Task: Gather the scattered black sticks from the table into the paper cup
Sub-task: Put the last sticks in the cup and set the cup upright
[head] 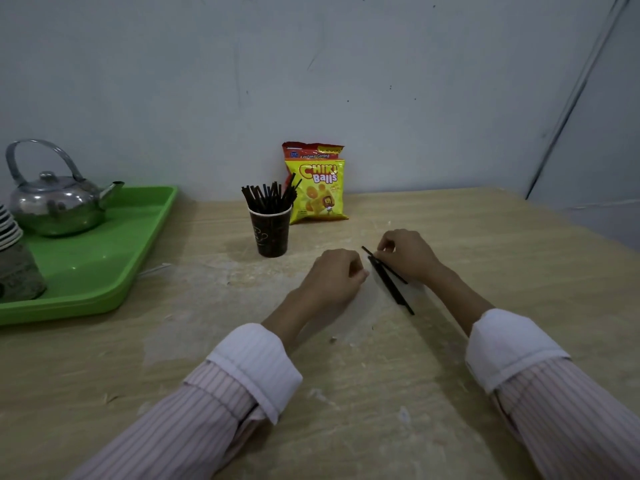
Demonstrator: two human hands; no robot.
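Note:
A dark paper cup (273, 233) stands upright on the wooden table (346, 393), holding several black sticks (268, 197) that fan out above its rim. A small bunch of black sticks (390, 284) lies on the table to the right of the cup. My right hand (408, 256) pinches the far end of that bunch with its fingertips. Just left of the bunch, my left hand (334, 275) rests on the table with its fingers curled, fingertips close to the sticks; nothing shows in it.
Behind the cup, two snack bags (320, 190) lean on the wall. A green tray (104, 258) at the left carries a metal kettle (57, 202) and a stack of cups (14, 258). Crumbs and white smears mark the table.

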